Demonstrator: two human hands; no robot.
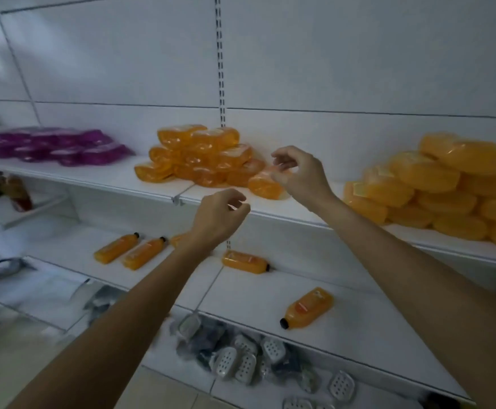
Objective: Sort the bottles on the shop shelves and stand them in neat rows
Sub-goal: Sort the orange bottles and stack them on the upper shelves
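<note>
At upper shelf [93,179] | left hand [220,216], right hand [300,172] | fingers [280,156] half-curled, seemingly empty

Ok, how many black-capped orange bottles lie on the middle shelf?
4: two bottles side by side at the left, one by the rear upright, one at the front right. An orange patch behind the left wrist may be a fifth.

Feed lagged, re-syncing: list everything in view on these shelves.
Orange black-capped plastic bottles: four clear, a fifth half hidden; orange; lying on middle shelf.
Orange wrapped packs: two stacks; orange; upper shelf, centre and right.
Purple wrapped packs: one pile; purple; upper shelf, left.
White perforated soap dishes: several; white, among dark ones; bottom shelf.
Left hand: one; fingers curled, before upper shelf's edge.
Right hand: one; fingers curled at centre stack's front pack.
</note>
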